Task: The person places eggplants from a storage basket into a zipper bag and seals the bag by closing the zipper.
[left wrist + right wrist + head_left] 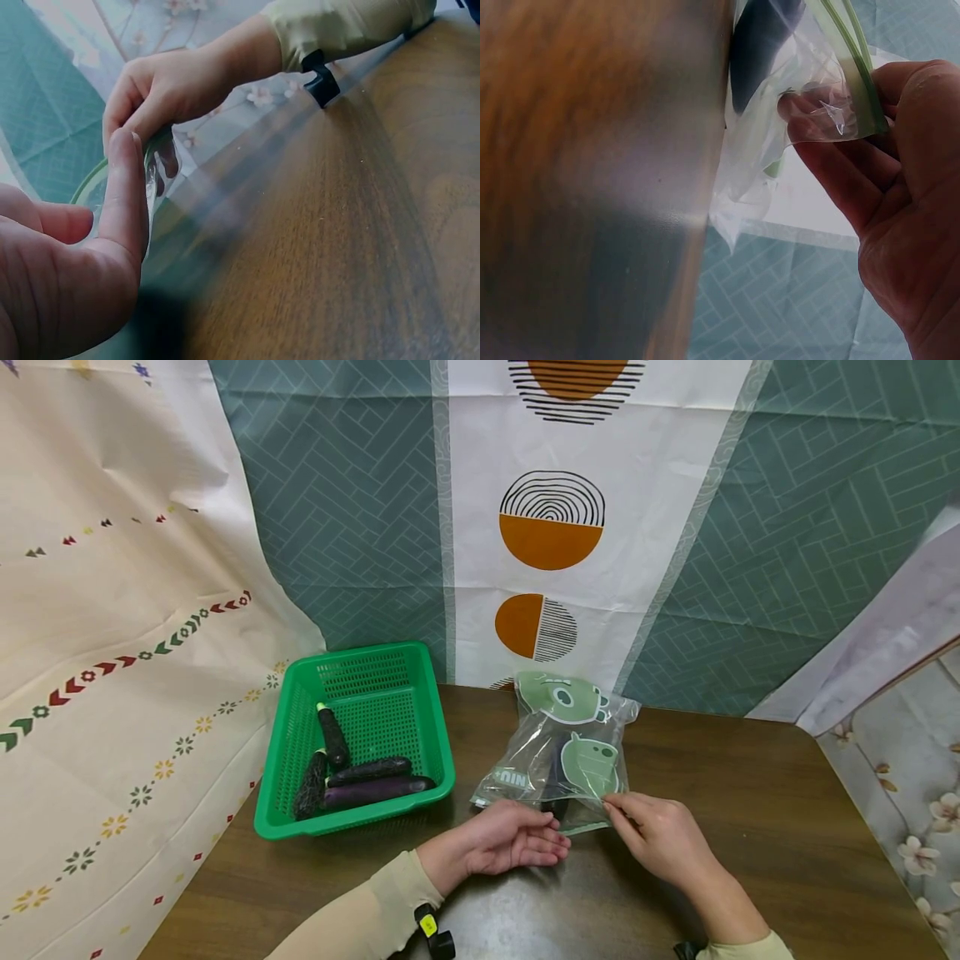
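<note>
A clear zip bag (pixel 517 752) with green cartoon prints lies on the table, its mouth toward me. Inside it is a long dark purple vegetable (pixel 556 768), partly hidden by the prints. My right hand (pixel 663 839) pinches the right side of the bag's green-edged mouth between thumb and fingers; in the right wrist view this hand (pixel 922 172) lifts that edge. With the palm turned up, my left hand (pixel 513 837) lies at the left part of the opening, fingers loosely bent. Its index finger (pixel 126 195) stands straight beside the bag film; whether they touch, I cannot tell.
A green plastic basket (pixel 444 739) stands to the left, holding an eggplant (pixel 378 792) and several dark, wrinkled vegetables (pixel 310 787). A patterned cloth (pixel 360 510) hangs behind the brown wooden table (pixel 735 793). Flowered cloth (pixel 922 827) borders the right side.
</note>
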A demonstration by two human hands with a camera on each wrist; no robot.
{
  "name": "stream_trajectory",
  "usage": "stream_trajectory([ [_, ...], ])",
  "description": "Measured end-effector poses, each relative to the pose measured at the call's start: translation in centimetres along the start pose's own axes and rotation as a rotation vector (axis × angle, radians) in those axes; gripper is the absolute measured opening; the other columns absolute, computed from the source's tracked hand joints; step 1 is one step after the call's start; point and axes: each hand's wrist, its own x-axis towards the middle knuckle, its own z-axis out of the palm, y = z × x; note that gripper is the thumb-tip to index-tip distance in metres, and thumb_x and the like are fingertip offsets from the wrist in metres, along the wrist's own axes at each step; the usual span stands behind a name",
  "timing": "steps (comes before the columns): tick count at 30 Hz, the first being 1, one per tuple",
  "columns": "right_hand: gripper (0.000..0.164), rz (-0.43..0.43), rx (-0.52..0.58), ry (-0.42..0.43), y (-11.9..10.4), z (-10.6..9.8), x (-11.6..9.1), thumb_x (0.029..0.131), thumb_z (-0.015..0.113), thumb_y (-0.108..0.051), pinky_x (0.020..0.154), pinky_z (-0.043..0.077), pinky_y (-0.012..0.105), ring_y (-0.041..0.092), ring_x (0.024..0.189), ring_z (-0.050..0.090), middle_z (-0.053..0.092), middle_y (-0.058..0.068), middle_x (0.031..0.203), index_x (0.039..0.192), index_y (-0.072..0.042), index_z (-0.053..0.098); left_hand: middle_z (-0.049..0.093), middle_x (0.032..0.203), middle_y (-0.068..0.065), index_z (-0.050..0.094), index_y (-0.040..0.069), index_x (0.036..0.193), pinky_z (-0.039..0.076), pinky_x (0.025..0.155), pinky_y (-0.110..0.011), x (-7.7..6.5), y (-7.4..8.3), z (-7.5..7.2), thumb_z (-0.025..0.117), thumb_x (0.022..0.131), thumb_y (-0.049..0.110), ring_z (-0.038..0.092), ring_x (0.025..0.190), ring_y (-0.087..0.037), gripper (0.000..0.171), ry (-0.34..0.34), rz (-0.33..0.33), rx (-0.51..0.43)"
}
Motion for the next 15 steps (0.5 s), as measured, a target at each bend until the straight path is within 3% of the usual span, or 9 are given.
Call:
stream_trajectory([
  [8, 0.02, -0.011, 0.006, 0.008, 0.1, 0.11, -0.05, 0.084, 0.089, -0.004, 0.067, 0.065, 0.04, 0.014, 0.078, 0.08, 0.083, 0.0, 0.095, 0.103, -0.009, 0.085, 0.075, 0.099, -0.011, 0.055, -0.009, 0.143, 0.064, 0.079, -0.024, 0.28, -0.22, -0.04, 0.054, 0.113, 0.01, 0.075, 0.082, -0.012, 0.035, 0.011, -0.02, 0.001],
  [15, 0.02, -0.004, -0.001, 0.0, 0.09, 0.06, -0.05, 0.085, 0.089, -0.004, 0.067, 0.065, 0.04, 0.015, 0.078, 0.08, 0.083, 0.0, 0.095, 0.104, -0.01, 0.085, 0.073, 0.099, -0.012, 0.035, -0.003, 0.166, 0.064, 0.077, -0.024, 0.37, -0.46, -0.02, 0.052, 0.104, 0.0, 0.073, 0.081, -0.012, 0.064, 0.003, -0.005, -0.028],
])
